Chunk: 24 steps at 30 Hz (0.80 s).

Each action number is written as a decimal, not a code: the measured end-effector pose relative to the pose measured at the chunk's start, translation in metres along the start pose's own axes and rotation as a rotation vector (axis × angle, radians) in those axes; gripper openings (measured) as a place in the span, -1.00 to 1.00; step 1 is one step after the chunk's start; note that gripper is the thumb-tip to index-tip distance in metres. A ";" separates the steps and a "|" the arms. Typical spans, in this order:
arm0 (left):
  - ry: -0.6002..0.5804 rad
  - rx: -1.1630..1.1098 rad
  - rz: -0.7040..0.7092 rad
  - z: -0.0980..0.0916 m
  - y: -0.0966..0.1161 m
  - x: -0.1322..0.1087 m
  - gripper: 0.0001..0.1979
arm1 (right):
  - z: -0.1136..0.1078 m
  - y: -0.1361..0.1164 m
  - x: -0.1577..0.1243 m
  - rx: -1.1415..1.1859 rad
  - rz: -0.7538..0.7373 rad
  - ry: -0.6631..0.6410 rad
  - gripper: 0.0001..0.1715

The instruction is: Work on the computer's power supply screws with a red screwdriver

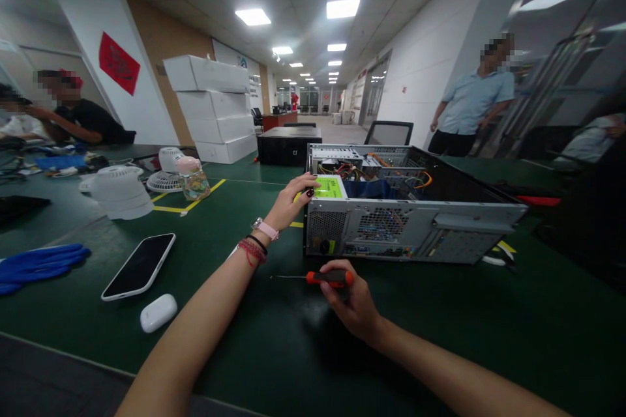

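My right hand (pixel 353 303) is closed around the handle of a red and black screwdriver (pixel 337 278). Its thin shaft points left, above the green tabletop and in front of an opened desktop computer case (pixel 381 228). My left hand (pixel 293 199), wearing a pink-strapped watch, lies with fingers stretched over the left corner of the case. Those fingers touch the power supply (pixel 329 187), which carries a bright green label. The case lies on its side with its back panel towards me. Inside it, cables and a dark blue part (pixel 372 189) show.
A phone (pixel 139 267), a white earbud case (pixel 159 313) and blue gloves (pixel 42 265) lie at left. Behind them stand a white fan (pixel 166 172) and a jar (pixel 194 182). White boxes (pixel 215 107) and a black case (pixel 288 145) stand farther back. People are at both sides.
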<state>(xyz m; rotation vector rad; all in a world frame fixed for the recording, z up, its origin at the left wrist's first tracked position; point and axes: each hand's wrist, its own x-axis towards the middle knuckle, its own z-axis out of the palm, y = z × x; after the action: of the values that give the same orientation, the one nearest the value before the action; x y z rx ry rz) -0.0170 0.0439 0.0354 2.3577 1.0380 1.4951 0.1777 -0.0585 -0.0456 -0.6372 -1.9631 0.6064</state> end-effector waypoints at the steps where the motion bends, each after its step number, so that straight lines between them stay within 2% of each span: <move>1: 0.000 0.002 -0.003 0.000 0.000 0.000 -0.59 | 0.000 0.000 0.000 0.000 0.003 -0.010 -0.83; 12: 0.000 0.002 0.003 0.000 0.000 0.000 -0.58 | 0.002 0.001 -0.001 -0.003 0.005 -0.060 -0.81; 24: 0.007 0.001 -0.002 0.001 0.001 0.000 -0.59 | 0.002 0.002 -0.001 -0.010 -0.001 -0.021 -0.82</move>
<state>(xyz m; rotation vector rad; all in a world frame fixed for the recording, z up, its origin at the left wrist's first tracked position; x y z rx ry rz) -0.0163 0.0432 0.0353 2.3527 1.0432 1.5034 0.1773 -0.0581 -0.0485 -0.6380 -1.9867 0.6050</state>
